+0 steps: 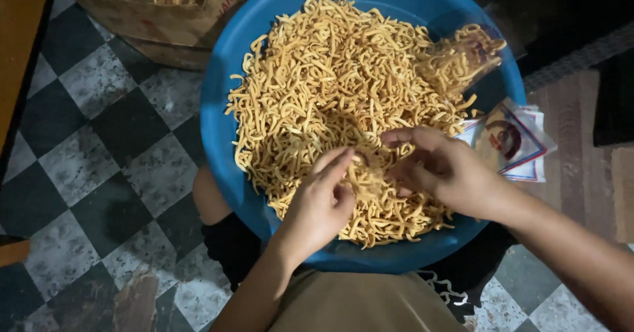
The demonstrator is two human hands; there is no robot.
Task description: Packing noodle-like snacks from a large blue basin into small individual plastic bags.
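Head view looks straight down on us, and we begin with our left hand point(321, 203): its fingers are curled narrow, pinching at a small clear packet point(365, 177) partly filled with yellow fried snack sticks point(330, 81). Our right hand point(444, 167) meets it from the other side, fingers loosely cupped around the same packet, thumb and forefinger spread above its mouth. How firmly either hand closes on the packet we cannot tell, since the fingers overlap it.

Both hands work over the near part of the blue basin point(221, 101), which we take as our landmark. The packet sits just above the heap of snack sticks that fills the basin almost to its rim, thickest toward the middle and far side. At the basin's far right, a second clear bag point(462, 54) lies tilted on the heap, already holding sticks.

Just outside the basin's right rim, a small stack of flat printed packets point(515, 140) rests on the wooden floor boards. Beyond the basin's far left edge stands a brown cardboard box point(165, 8) with more of the same sticks inside. Left of the basin spreads a black and white checkered floor point(92, 147). The basin's near rim rests against our lap, where tan cloth point(356, 302) and a dark garment show beneath it, and a bare knee peeks out beside its left side.
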